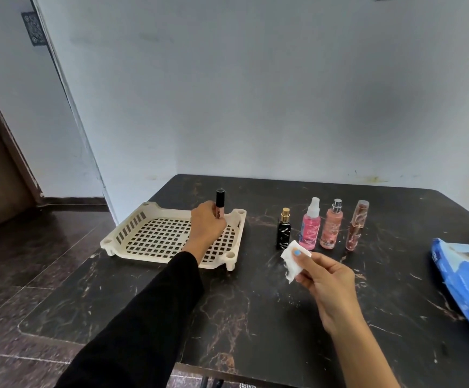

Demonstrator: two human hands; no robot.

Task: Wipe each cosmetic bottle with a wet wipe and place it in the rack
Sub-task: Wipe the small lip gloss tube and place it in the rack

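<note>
Now the left hand grips an upright lip-gloss tube over the rack; at four o'clock, the right hand pinches a wet wipe.

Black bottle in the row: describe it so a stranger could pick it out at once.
On the dark marble table, right of the cream rack, four bottles stand in a row. The black bottle is at its left end. It is the shortest and the only black one, white-veined, gold-capped.

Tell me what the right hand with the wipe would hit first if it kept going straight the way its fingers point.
Probably the black marbled bottle: the right hand points up-left, with the wet wipe leading, and that bottle stands just beyond the wipe. Depth is uncertain; the pink spray bottle beside it is also close.
</note>
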